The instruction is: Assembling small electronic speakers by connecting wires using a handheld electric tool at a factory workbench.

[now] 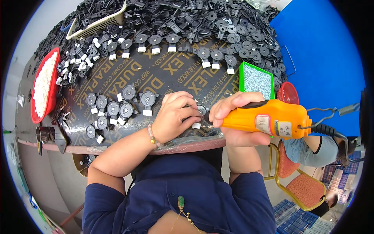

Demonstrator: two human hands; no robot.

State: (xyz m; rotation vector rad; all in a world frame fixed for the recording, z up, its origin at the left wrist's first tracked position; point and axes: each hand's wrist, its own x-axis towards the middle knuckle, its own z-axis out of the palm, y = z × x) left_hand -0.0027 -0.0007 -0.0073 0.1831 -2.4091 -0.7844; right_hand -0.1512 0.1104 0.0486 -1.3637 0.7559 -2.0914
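Along the near side, the dark desk [148,76] ends in a pinkish edge [179,147] by the person's body [187,171]; printed top shows as room for moving between a far heap of black parts [187,19] and a near-left cluster of discs [113,109]. Far left, a cream basket [97,26] holds black parts; left, a red tray [53,89] white pieces [43,85]; right, a green tray [242,80] pale bits [258,82], beside a red bowl [287,93]. The right hand's [235,134] grip wraps an orange electric screwdriver [249,117], its tip at a disc part [200,109] near the edge; the left hand's [175,115] grip is drawn together on that part.
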